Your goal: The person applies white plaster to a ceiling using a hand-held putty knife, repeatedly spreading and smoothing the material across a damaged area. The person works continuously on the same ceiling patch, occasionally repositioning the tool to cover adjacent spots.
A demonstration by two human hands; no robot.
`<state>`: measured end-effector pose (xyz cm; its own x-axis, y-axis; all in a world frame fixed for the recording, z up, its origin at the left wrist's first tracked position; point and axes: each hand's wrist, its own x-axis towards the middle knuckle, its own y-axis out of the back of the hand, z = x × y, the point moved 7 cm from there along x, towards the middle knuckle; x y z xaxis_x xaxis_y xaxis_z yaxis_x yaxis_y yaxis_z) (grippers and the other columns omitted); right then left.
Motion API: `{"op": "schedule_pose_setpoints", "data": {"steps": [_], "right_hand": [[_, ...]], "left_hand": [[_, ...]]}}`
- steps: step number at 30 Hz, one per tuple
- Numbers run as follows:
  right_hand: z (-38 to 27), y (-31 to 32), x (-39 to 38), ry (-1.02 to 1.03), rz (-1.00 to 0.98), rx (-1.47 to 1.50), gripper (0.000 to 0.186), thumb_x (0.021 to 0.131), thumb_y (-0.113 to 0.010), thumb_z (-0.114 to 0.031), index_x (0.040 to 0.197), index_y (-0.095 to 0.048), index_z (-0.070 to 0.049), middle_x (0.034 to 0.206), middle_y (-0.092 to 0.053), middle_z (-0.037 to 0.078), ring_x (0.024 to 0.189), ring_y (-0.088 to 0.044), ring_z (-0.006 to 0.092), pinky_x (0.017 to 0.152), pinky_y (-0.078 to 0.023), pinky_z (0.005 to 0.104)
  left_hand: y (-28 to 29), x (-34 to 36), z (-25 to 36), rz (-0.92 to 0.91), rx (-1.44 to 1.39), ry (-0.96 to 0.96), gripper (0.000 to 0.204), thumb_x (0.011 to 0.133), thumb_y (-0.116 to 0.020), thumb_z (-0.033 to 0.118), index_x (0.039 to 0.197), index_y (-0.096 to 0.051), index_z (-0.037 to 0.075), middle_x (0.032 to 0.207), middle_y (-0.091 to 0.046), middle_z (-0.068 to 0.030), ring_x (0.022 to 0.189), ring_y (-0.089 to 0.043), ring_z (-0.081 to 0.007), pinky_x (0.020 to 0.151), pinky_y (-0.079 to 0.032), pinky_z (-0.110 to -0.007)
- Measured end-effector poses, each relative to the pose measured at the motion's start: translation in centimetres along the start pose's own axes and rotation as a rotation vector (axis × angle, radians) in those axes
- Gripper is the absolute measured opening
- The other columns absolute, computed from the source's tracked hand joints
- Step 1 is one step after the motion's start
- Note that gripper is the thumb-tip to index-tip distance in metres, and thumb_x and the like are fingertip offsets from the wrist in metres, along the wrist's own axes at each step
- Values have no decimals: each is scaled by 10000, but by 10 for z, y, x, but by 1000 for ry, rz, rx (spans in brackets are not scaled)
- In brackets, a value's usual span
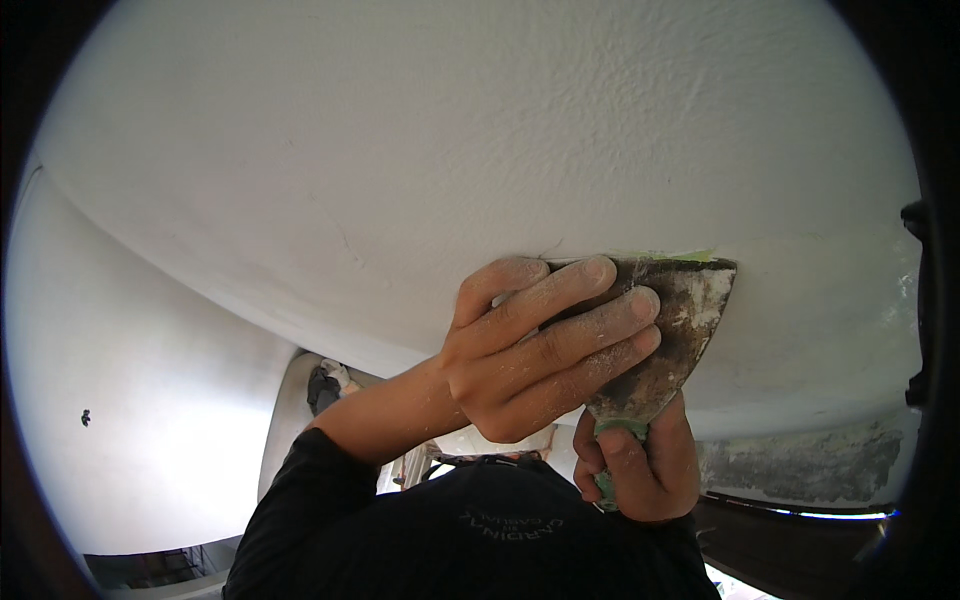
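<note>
A putty knife with a wide, stained metal blade stands with its straight edge against the white wall. My right hand is closed round its green handle, just below the blade. The dusty fingers of my left hand lie stretched out, pressing flat on the blade's face. A thin streak of light green material shows along the blade's edge. Fine scratches and a rippled texture mark the wall above it.
Another pale wall stands at the left, with a small dark spot on it. A rough grey patch runs along the lower right, above a dark brown surface. Behind my left arm is a dark and light bundle.
</note>
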<state>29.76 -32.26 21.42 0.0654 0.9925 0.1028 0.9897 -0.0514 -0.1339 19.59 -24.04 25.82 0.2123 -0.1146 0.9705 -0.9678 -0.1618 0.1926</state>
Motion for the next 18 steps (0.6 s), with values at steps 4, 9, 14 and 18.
{"op": "schedule_pose_setpoints", "data": {"steps": [4, 9, 14, 18], "right_hand": [[-5, 6, 1, -32, 33, -65, 312, 1045, -444, -162, 1246, -344, 54, 790, -560, 83, 554, -545, 105, 479, -445, 259], [-9, 10, 1, -51, 64, -94, 294, 1028, -461, -136, 1232, -363, 53, 788, -558, 78, 550, -539, 110, 474, -439, 265], [-17, 11, 1, -51, 128, -99, 293, 1015, -467, -101, 1249, -386, 56, 789, -545, 73, 574, -519, 99, 478, -435, 257], [-20, 11, 4, -33, 163, -76, 294, 1014, -469, -95, 1263, -398, 46, 783, -535, 74, 599, -504, 93, 474, -430, 244]], "left_hand": [[-2, 0, 1, 66, 12, -13, 378, 662, -858, 309, 1005, -775, 173, 1081, -755, -13, 1096, -669, -232, 869, -467, -382], [-4, 3, 3, 84, 24, -33, 386, 644, -856, 290, 999, -777, 161, 1061, -760, -21, 1063, -683, -234, 837, -463, -372], [-6, 7, 5, 121, 71, -62, 345, 667, -843, 268, 988, -780, 159, 1057, -761, -20, 1055, -687, -243, 812, -458, -367], [-6, 10, 3, 153, 72, -29, 313, 691, -835, 266, 984, -781, 172, 1075, -759, -11, 1076, -687, -234, 848, -463, -372]]}}
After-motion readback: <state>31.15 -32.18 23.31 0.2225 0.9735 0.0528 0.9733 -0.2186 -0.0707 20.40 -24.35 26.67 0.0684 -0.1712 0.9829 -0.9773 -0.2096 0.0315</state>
